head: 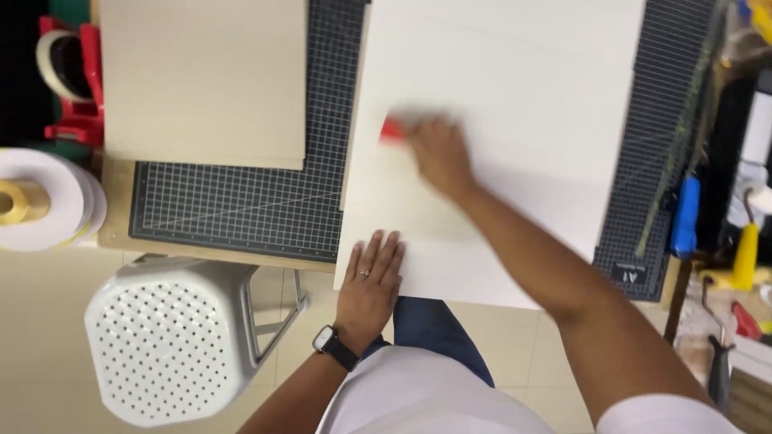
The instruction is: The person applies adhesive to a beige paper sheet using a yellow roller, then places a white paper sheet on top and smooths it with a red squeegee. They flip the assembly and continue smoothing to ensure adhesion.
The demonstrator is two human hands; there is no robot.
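Note:
A large white sheet (531,104) lies on a dark gridded cutting mat (241,201) on the table. My left hand (370,281), with a ring and a black wristwatch, presses flat on the sheet's near left corner. My right hand (438,153) reaches across the sheet and grips a small red tool (392,128), which is blurred with motion against the sheet's left side.
A beige board (201,80) covers the mat's far left. Tape rolls (40,197) and a red tape dispenser (76,80) sit at the left edge. A white perforated stool (169,337) stands below the table. Blue- and yellow-handled tools (685,217) lie at the right.

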